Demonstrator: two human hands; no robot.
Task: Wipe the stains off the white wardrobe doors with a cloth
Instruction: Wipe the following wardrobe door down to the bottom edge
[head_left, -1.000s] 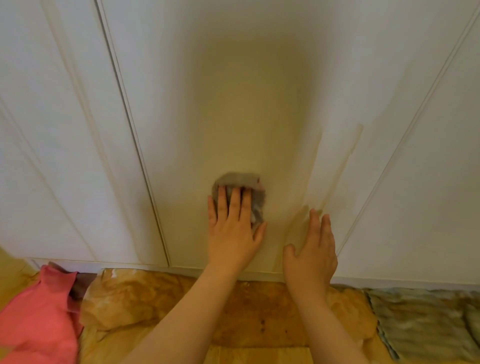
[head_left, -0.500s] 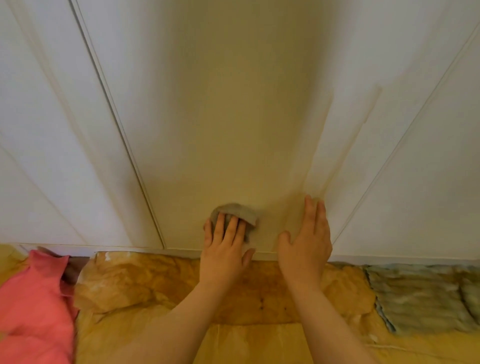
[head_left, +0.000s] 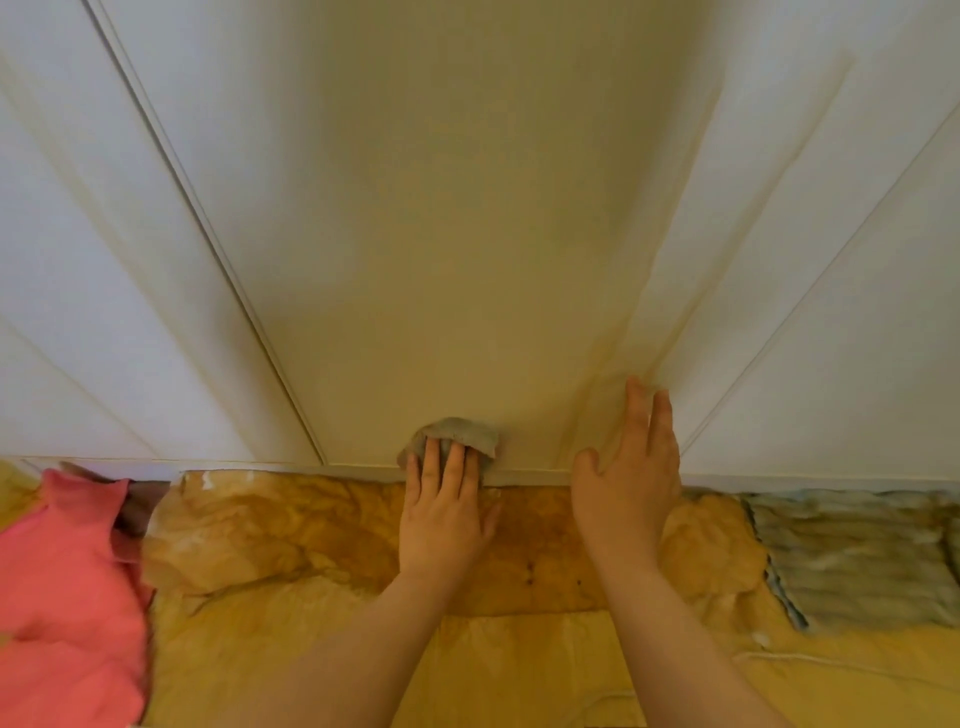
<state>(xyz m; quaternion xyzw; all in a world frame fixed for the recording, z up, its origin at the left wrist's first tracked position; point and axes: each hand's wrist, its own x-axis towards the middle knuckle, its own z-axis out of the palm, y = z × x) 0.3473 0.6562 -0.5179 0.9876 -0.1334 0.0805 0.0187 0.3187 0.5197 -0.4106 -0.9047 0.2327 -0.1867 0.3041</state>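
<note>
The left forearm (head_left: 322, 649) reaches forward from low centre; the left hand (head_left: 441, 514) lies flat, fingers straight and close together, thumb angled right; the right forearm (head_left: 685, 639) runs alongside; the right hand (head_left: 628, 483) is flat, fingers extended upward, thumb spread left.

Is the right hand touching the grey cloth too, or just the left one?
Apart. The head view shows a strip of bare wardrobe door between the right hand and the grey cloth. Only the left hand presses the cloth.
</note>
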